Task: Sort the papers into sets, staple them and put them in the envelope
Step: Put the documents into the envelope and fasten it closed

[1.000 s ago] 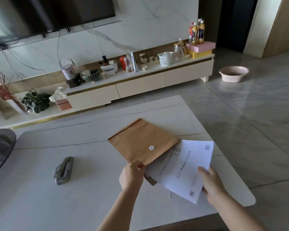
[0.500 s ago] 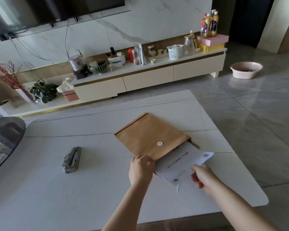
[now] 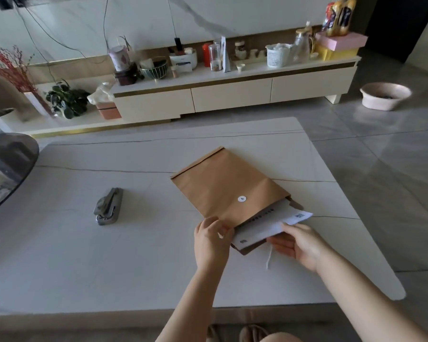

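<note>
A brown paper envelope (image 3: 223,186) with a white button clasp lies slanted on the white marble table (image 3: 109,267). Its mouth faces me. White printed papers (image 3: 265,224) stick partway out of the mouth, most of their length hidden inside. My left hand (image 3: 211,240) pinches the envelope's upper lip at the near left corner. At the papers' near edge, my right hand (image 3: 299,243) holds them with the thumb on top and the fingers underneath. A thin white string (image 3: 269,257) trails from the envelope's flap below the papers.
A grey metal stapler (image 3: 108,206) lies on the table well to the left of the envelope. A dark glass round tabletop (image 3: 8,166) overlaps the far left. Beyond the table stands a low TV cabinet (image 3: 232,92) crowded with items; a pink basin (image 3: 384,96) sits on the floor.
The papers have slid much deeper into the envelope, with my right hand following them toward the mouth. My left hand has kept its hold on the lip. The camera tilted down and left.
</note>
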A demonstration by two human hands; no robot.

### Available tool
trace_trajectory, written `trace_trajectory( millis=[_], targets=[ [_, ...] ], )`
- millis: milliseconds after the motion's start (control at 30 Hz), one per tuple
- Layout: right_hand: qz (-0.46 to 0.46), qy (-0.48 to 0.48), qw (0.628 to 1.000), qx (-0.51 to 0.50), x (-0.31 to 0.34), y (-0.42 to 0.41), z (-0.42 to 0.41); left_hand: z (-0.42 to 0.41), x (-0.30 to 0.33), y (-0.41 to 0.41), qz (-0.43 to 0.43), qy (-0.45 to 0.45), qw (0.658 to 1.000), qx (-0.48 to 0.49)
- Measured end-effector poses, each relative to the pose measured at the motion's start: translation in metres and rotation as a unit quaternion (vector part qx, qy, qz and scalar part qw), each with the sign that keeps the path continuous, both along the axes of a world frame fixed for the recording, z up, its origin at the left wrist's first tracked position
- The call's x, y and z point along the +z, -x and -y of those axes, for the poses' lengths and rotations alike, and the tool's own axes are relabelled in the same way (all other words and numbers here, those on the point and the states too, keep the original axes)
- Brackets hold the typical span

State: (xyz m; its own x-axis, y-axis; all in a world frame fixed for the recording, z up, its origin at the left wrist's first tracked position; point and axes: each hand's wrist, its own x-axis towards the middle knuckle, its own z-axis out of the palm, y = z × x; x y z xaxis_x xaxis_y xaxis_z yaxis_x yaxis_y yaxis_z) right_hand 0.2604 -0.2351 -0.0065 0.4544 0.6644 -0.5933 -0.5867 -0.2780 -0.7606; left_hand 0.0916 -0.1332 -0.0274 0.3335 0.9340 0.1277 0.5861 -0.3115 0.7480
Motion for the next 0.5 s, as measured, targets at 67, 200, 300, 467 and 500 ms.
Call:
trace_trajectory(
  millis=[67, 200, 300, 467, 500],
  targets=[
    [0.073, 0.03, 0.997, -0.015, -0.008, 0.0, 0.009, 0.0, -0.002, 0.001, 0.017, 0.002, 1.0, 0.006],
    [0.167, 0.041, 0.985, 0.016, -0.016, 0.009, 0.015, 0.0, 0.001, 0.004, 0.032, -0.022, 0.999, -0.001],
    [0.169, 0.036, 0.985, -0.008, -0.016, 0.012, 0.001, -0.002, 0.002, 0.008, 0.028, -0.031, 0.999, -0.002],
    [0.153, 0.038, 0.987, -0.033, -0.018, 0.017, -0.039, -0.005, -0.003, 0.013, 0.004, -0.02, 1.0, -0.008],
    [0.153, 0.039, 0.987, -0.034, -0.018, 0.018, -0.044, -0.007, -0.003, 0.014, 0.006, -0.018, 1.0, -0.008]
  ],
)
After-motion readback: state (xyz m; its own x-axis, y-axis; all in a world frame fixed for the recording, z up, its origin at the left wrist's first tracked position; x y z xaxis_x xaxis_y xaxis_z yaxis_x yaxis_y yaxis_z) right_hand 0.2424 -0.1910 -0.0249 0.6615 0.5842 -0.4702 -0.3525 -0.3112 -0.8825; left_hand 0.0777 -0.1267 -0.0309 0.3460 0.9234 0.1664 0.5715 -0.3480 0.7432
